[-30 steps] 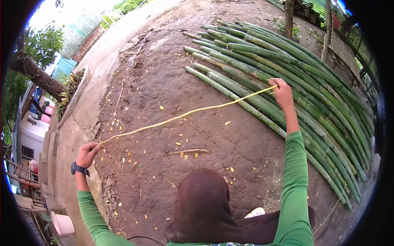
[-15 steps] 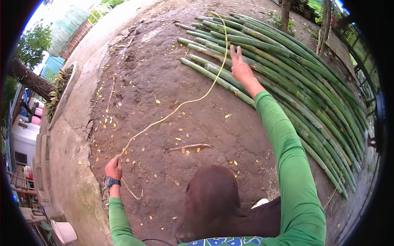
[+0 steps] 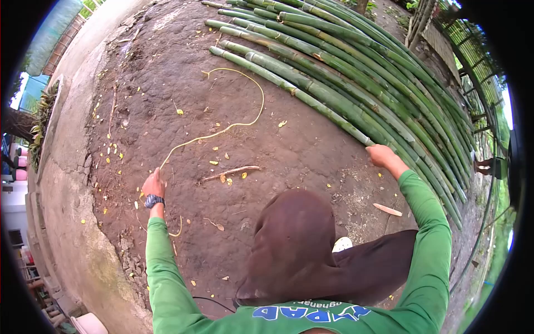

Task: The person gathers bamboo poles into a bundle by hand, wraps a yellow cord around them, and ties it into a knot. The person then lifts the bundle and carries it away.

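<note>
Outdoors, strip [image 3: 228, 128] in left hand [image 3: 153, 183].

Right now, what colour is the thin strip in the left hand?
The thin strip is yellowish, clearest in the head view.

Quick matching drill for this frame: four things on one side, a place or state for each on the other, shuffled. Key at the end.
Column 1
1. Yellow strip
2. Watch
3. Bamboo poles
4. Brown stick

Column 2
A. Green, heaped lengthwise alongside one another
B. Worn just behind the left hand
C. Lying loose on the soil
D. Held in the left hand, its far part curving away

Pairs: 1-D, 2-B, 3-A, 4-C
</note>
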Motion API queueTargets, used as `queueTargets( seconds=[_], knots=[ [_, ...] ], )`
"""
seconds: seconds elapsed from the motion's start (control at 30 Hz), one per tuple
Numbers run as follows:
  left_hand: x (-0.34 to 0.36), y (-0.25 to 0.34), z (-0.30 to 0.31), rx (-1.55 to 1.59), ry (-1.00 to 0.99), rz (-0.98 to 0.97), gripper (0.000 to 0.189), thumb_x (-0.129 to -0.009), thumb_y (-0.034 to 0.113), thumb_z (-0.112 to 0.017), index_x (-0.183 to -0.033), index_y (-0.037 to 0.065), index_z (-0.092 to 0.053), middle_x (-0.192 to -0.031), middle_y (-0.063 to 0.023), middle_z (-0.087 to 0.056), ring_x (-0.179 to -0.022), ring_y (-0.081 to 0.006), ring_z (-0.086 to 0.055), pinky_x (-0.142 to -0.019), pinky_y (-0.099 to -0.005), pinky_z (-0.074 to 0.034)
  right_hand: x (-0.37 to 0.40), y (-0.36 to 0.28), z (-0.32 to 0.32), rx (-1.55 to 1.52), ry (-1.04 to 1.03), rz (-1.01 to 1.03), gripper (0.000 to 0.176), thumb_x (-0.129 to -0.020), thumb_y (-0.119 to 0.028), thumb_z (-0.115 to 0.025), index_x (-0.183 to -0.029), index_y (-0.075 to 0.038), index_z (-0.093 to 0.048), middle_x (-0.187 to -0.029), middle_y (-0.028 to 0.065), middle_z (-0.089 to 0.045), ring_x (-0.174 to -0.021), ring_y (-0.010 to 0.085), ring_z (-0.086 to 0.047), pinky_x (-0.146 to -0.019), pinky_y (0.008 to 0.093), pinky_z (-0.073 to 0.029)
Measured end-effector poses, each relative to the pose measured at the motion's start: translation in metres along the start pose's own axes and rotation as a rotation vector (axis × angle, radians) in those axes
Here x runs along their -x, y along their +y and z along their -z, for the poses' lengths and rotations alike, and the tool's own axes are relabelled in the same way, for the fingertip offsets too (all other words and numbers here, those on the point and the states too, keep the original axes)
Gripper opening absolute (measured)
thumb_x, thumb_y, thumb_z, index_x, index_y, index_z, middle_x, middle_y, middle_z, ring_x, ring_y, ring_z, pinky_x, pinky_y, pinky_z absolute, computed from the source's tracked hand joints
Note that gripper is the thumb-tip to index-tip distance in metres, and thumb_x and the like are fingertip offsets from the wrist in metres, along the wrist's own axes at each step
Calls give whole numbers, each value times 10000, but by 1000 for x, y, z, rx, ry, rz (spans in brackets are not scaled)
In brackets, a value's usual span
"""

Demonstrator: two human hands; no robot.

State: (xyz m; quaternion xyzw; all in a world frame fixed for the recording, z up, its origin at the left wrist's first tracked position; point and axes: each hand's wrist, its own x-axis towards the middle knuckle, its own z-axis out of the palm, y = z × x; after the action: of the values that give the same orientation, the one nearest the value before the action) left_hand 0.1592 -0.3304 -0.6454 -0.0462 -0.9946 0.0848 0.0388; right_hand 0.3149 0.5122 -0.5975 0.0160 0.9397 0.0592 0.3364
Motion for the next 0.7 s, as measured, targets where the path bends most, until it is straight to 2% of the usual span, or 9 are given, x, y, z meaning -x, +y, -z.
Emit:
queueTargets(
  seconds=[0.03, 0.23, 0.33, 0.4, 0.47, 0.6, 0.63, 0.67, 0.7],
  knots=[
    [-9, 1, 4, -27, 25, -24, 291, -985, 181, -538, -1243, 205, -672, -902, -114, -720, -786, -327, -701, -666, -471, -558, 16, 14, 10, -7, -63, -104, 325, -861, -213, -707, -1129, -33, -674, -1100, 203, -725, -1070, 396, -685, -905, 512, -557],
    [-40, 0, 20, -114, -33, -125, 337, -923, 141, -579, -1241, 194, -678, -961, -94, -724, -999, -294, -673, -836, -451, -542, 72, 32, -7, -50, -142, -74, 338, -882, -308, -755, -1074, -33, -716, -1047, 233, -730, -1013, 410, -702, -870, 505, -578],
    [-61, -9, 0, -265, -207, -13, 232, -934, 176, -574, -1117, 180, -717, -1014, -89, -740, -1032, -318, -669, -877, -490, -532, 62, 22, -38, -214, -41, -66, 435, -910, -299, -729, -1242, -27, -659, -1110, 235, -716, -1079, 421, -678, -940, 509, -553],
    [-59, -5, -11, -250, -299, 13, 214, -957, 203, -554, -1071, 174, -732, -1050, -107, -748, -1072, -333, -673, -896, -496, -537, 40, 29, -78, -293, 128, -58, 505, -916, -288, -716, -1327, -20, -598, -1223, 221, -673, -1170, 407, -637, -1003, 494, -525],
    [-47, 18, 4, -251, -361, 10, 258, -996, 232, -513, -1065, 154, -749, -1097, -142, -749, -1108, -343, -684, -908, -495, -550, 34, 24, -82, -366, 222, -181, 613, -915, -270, -713, -1435, -25, -501, -1387, 207, -570, -1250, 383, -584, -1047, 478, -497],
    [-32, 38, 12, -327, -531, 42, 244, -968, 185, -551, -1079, 108, -755, -1115, -176, -743, -1085, -364, -705, -896, -489, -577, -5, 54, -115, -501, 373, -380, 635, -921, -257, -698, -1449, -8, -448, -1407, 225, -530, -1284, 399, -550, -1043, 493, -497],
    [-31, 35, 9, -357, -574, 52, 249, -954, 193, -575, -1119, 106, -740, -1108, -185, -743, -1088, -367, -705, -900, -490, -575, -15, 59, -132, -482, 516, -424, 625, -917, -251, -704, -1428, 7, -455, -1376, 224, -535, -1271, 401, -551, -1028, 496, -503],
    [-30, -10, -42, -323, -528, 48, 282, -930, 177, -606, -1174, 98, -723, -1093, -182, -748, -1052, -370, -716, -894, -511, -572, -21, 64, -136, -495, 559, -458, 624, -906, -245, -716, -1414, 13, -461, -1370, 218, -531, -1264, 397, -547, -1027, 492, -505],
    [-31, -2, -45, -321, -540, 40, 289, -929, 184, -610, -1183, 96, -716, -1099, -185, -744, -1058, -371, -711, -900, -511, -568, -31, 74, -144, -482, 569, -501, 639, -896, -239, -727, -1421, 8, -458, -1393, 220, -521, -1267, 392, -544, -1033, 487, -500]
  ],
)
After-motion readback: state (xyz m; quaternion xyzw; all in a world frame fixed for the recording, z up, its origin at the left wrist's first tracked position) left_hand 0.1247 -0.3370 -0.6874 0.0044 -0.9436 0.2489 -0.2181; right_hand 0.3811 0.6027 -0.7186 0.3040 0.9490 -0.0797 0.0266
